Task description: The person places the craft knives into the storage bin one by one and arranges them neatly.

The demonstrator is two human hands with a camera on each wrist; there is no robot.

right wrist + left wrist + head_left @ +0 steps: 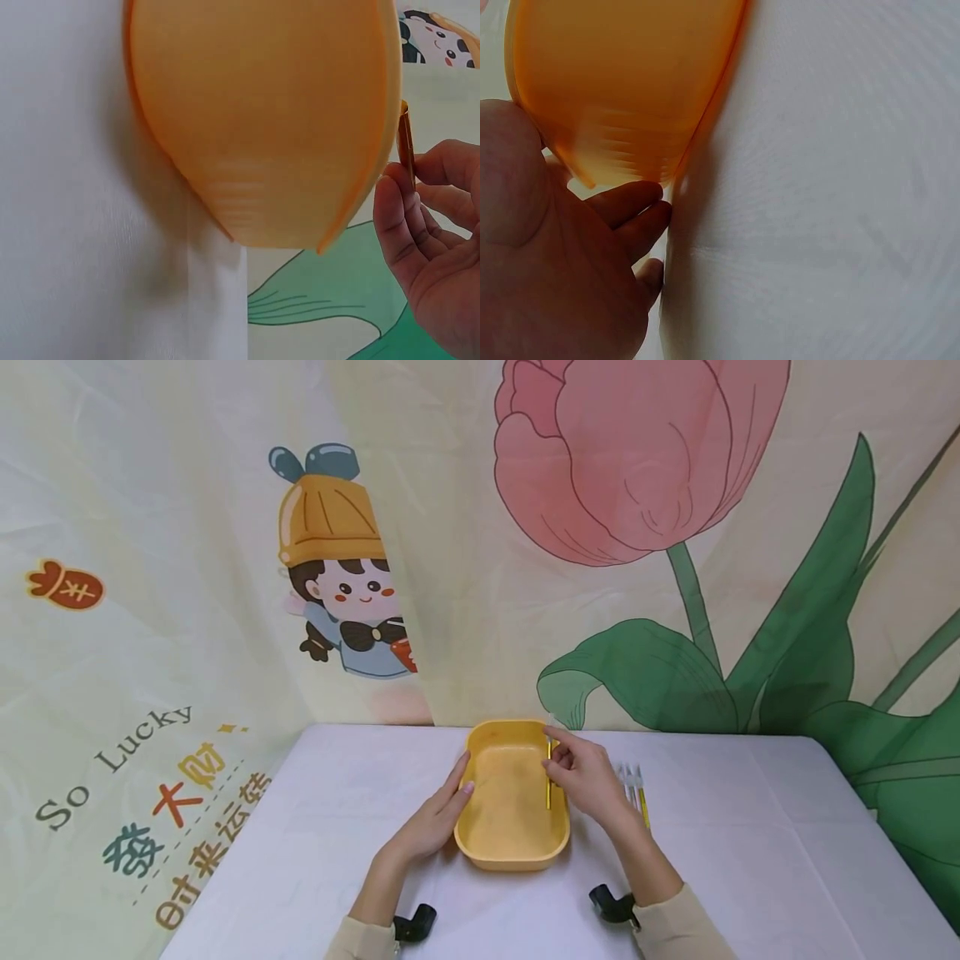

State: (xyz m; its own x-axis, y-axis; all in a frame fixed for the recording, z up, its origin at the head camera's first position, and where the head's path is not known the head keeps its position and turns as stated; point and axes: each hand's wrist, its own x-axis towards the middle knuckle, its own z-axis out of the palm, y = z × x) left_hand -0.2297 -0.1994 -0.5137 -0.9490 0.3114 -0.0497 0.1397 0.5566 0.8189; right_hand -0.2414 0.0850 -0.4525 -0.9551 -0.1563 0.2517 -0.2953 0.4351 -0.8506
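In the head view, soft, even brightness covers the bench (750, 860) and the printed backdrop (450, 527); the source lies out of sight. The slim pens (643, 802) at four o'clock from the tray (504, 793) look soft in detail.

The left wrist view is dimmer: the left hand (562, 247) at eight o'clock sinks into shade, while the tray glows translucent orange at eleven. The bench looks grey there.

The right wrist view is lighter, with a blurry-edged shadow spreading between seven and eight o'clock from the tray.
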